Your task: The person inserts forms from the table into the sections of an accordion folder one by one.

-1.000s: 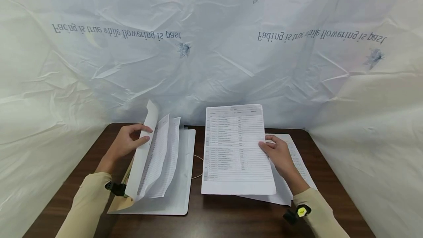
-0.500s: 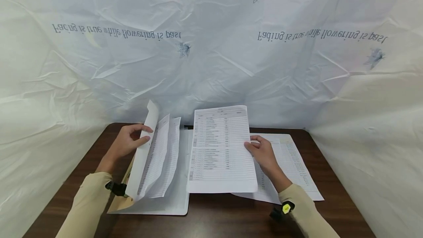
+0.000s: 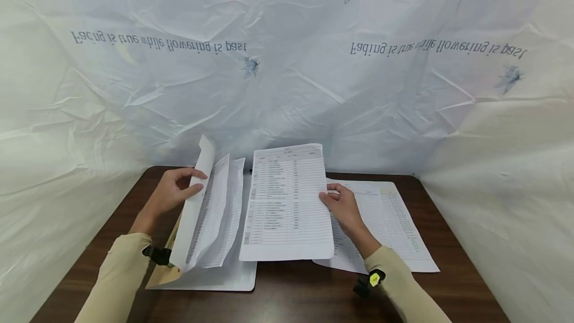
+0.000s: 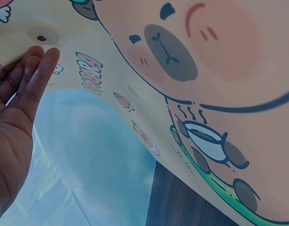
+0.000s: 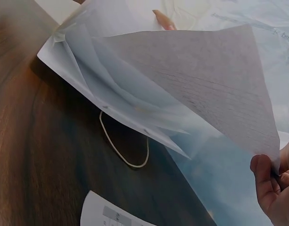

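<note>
In the head view, my left hand pinches the raised edge of a folder's cover, thumb on the inner side. The cover stands tilted up on the left; its outside shows a cartoon bear in the left wrist view. Several printed sheets stand loosely fanned inside the folder. My right hand pinches the right edge of a printed sheet, held tilted above the table and overlapping the folder's right side. From behind, that sheet's plain back shows in the right wrist view, close to the folder.
More printed sheets lie on the dark wooden table at the right, partly behind my right forearm. A thin elastic loop sticks out from the folder's edge. A pale patterned curtain hangs round the back and sides.
My right hand has moved left with the printed sheet, from beside the folder to over its right part. More of the sheets lying on the right now shows. The left hand has stayed put.
</note>
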`<state>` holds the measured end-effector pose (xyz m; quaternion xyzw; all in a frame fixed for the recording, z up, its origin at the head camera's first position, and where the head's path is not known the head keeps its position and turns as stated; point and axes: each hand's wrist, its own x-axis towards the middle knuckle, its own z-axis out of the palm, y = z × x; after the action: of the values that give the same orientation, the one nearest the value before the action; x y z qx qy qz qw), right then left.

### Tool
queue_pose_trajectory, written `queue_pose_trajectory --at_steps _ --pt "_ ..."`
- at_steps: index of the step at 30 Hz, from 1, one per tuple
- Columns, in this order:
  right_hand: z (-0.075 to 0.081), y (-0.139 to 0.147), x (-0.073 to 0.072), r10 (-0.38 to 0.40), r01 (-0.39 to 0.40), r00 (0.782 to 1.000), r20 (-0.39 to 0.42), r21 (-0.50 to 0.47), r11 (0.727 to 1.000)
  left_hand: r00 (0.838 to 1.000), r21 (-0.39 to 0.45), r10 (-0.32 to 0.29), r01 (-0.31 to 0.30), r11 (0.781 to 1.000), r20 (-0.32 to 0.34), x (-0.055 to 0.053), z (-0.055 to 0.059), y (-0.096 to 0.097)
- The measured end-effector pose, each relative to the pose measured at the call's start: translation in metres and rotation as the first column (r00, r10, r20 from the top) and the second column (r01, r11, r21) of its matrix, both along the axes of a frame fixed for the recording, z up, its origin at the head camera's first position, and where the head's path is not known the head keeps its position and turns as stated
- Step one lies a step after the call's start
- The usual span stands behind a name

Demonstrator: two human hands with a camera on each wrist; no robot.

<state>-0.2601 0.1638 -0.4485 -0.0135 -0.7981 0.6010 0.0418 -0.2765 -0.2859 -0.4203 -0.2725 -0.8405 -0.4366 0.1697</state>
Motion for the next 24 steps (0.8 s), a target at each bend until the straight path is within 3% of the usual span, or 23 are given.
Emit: queue_pose_trajectory --at_steps 8,17,24 --pt "-0.004 -0.015 -0.002 0.000 0.001 1.000 0.029 -0.009 1.000 1.000 -0.016 0.023 -0.023 1.000 -0.002 0.000 0.002 0.002" --pt "-0.008 -0.029 0.000 0.031 -0.030 0.999 0.037 -0.039 0.999 1.000 -0.006 0.009 -0.009 1.000 -0.006 0.022 0.029 0.015" --pt "-0.008 -0.038 0.000 0.069 -0.068 0.997 0.024 -0.052 0.996 1.000 -0.006 0.015 -0.015 1.000 -0.008 0.024 0.031 0.015"
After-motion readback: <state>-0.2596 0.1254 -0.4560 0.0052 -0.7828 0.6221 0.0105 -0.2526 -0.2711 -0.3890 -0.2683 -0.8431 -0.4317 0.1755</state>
